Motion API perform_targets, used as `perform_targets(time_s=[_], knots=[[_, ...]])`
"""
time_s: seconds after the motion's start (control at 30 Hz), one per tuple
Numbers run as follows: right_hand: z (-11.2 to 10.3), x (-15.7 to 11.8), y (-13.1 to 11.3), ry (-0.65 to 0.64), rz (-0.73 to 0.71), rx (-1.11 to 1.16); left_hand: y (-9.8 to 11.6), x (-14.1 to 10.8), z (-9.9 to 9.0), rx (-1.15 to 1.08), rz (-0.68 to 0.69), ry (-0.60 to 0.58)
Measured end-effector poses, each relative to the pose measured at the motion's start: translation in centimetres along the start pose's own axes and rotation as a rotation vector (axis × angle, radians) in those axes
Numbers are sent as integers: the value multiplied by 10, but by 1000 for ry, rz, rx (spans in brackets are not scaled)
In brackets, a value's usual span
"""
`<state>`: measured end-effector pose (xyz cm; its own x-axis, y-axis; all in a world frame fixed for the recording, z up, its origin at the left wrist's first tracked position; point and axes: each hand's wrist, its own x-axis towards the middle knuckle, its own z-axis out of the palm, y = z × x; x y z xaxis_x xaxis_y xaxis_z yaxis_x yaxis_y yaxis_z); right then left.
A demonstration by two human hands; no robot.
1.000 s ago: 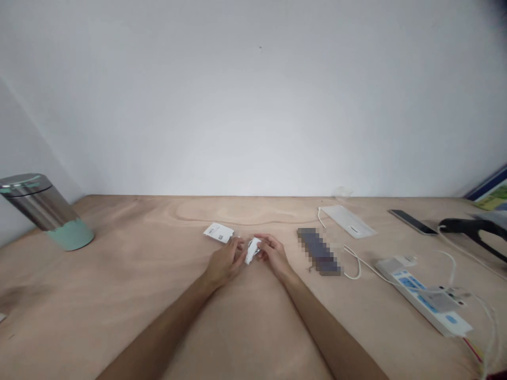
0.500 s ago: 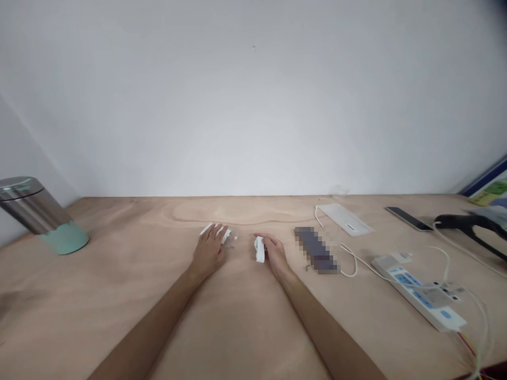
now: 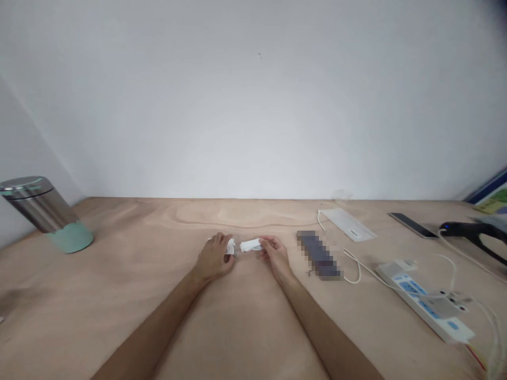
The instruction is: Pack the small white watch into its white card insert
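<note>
My left hand (image 3: 214, 257) is closed around a small white piece with a clear, crinkled-looking edge (image 3: 231, 246). Its fingers and palm cover most of that piece, so its kind does not show. Between the thumb and fingers of my right hand (image 3: 275, 255) is a small white oblong bundle (image 3: 251, 245), lying roughly sideways with its free end toward my left hand. Whether it is a folded cable is too small to tell. A narrow gap separates the two white things, low over the wooden table (image 3: 237, 327).
A steel and mint-green tumbler (image 3: 65, 227) stands at the left. To the right lie a pixelated dark phone-like slab (image 3: 319, 256), a white flat case (image 3: 348, 224), a dark phone (image 3: 412, 225), a power strip (image 3: 425, 303) with loose cables, and a black handled device (image 3: 467, 230).
The white bundle in my right hand has turned from pointing toward me to lying sideways. My left hand has moved slightly right and gathered its white piece off the table. The view has shifted slightly.
</note>
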<state>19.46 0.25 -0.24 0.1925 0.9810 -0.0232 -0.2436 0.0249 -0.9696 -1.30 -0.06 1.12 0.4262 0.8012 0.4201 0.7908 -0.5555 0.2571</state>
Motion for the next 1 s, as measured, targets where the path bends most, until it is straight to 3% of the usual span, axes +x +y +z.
perform_targets(time_s=[0.17,0.5,0.8,1.0], knots=[[2,-1,1,-19,-20,-41,1,-2,1,-10,61,-8],[4,-8,-1,-27,-101,-339,0,-2,5,-19,82,-25],[-1,-5,-1,88,-175,-416,4,-1,1,-92,105,-2],[-1,-4,0,-8,-174,-438,2,-2,3,-126,105,19]])
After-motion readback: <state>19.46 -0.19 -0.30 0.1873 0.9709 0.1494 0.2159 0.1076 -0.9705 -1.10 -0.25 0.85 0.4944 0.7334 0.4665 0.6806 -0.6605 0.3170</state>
